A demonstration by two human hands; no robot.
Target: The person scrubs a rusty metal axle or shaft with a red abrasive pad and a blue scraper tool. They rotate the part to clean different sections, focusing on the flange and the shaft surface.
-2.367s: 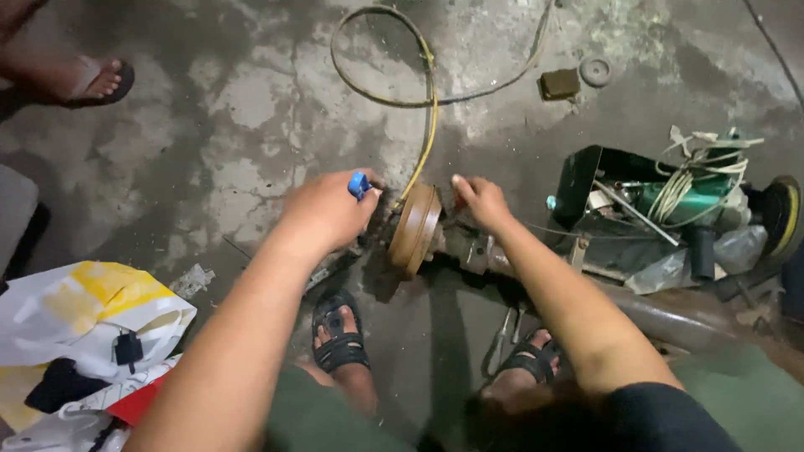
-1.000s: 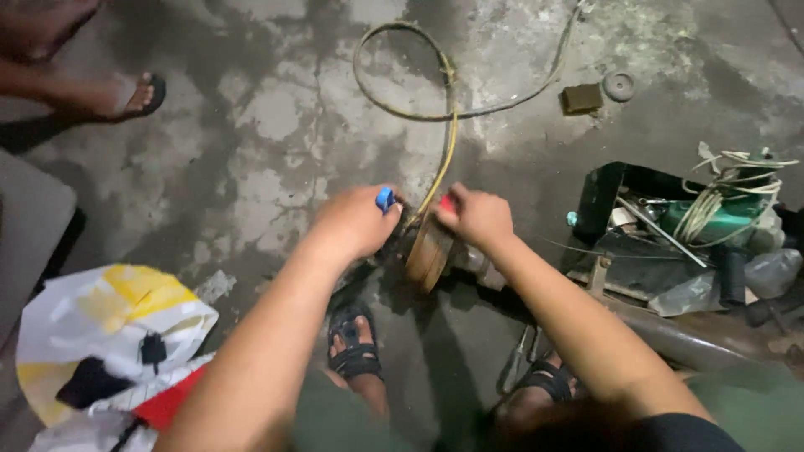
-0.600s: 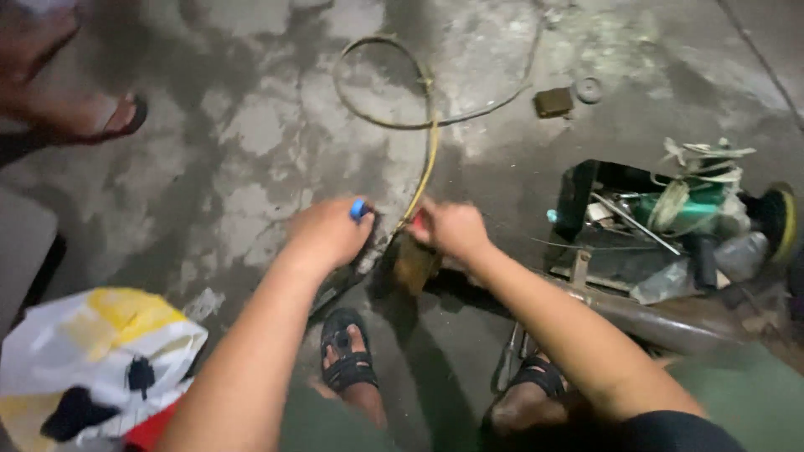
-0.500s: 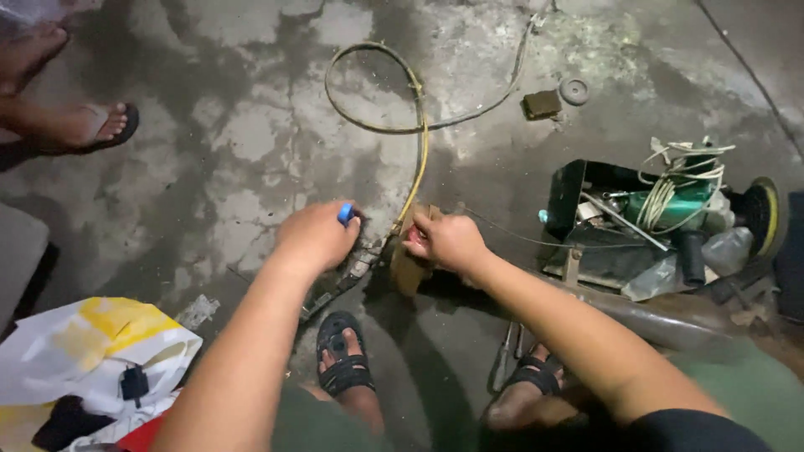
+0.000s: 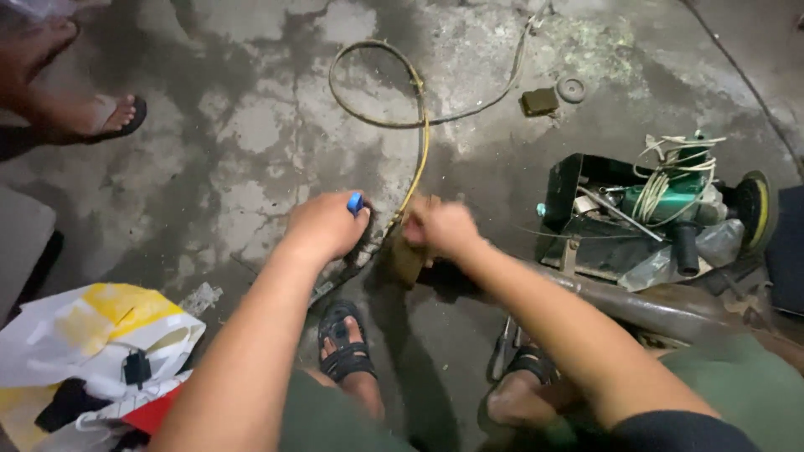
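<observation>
My left hand (image 5: 325, 224) is closed around a small blue-capped object (image 5: 355, 202), held just left of a rusty brown disc (image 5: 405, 258) on the end of a metal shaft (image 5: 636, 308) lying on the concrete floor. My right hand (image 5: 441, 226) is blurred and rests over the top of the disc, fingers curled on it. A yellow-and-grey cable (image 5: 416, 125) runs from the disc area up the floor in a loop. My sandalled feet (image 5: 343, 343) sit below the hands.
A black tray (image 5: 563, 179) at the right holds a green tool, coiled cord (image 5: 670, 172) and loose parts. A small block (image 5: 538, 102) and a round washer (image 5: 571, 89) lie at the top. A white-and-yellow bag (image 5: 92, 335) is lower left. Another person's foot (image 5: 107, 115) is upper left.
My right hand moved from the side of the disc to cover its top and is now blurred. My left hand stayed closed on the blue-capped object. The view shifted slightly.
</observation>
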